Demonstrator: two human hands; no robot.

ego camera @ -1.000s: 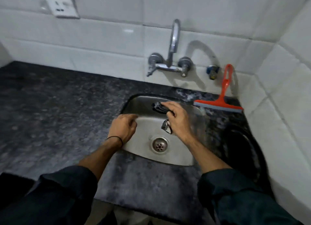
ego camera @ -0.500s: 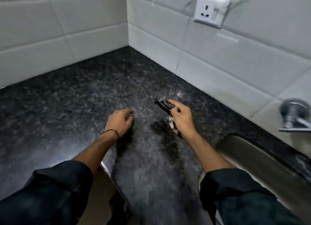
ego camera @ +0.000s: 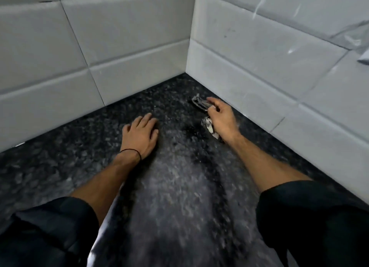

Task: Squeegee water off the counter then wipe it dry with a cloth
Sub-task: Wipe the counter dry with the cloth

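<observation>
My right hand (ego camera: 221,120) grips a crumpled dark and white cloth (ego camera: 207,125); one end sticks out past my fingers and the rest hangs under my palm, just above the dark speckled counter (ego camera: 175,186) near the corner. My left hand (ego camera: 140,135) lies flat, palm down, on the counter to the left of it, fingers together, holding nothing. A thin black band circles the left wrist. The squeegee is out of view. The picture is blurred by motion.
White tiled walls (ego camera: 119,47) meet in a corner (ego camera: 189,67) right behind my hands and close off the counter at the back and on the right. The counter's front edge runs between my dark sleeves at the bottom.
My view has swung left from the sink and tap to the counter's corner. Both hands moved left along with it, the right still gripping the cloth; the left has opened flat onto the counter.
</observation>
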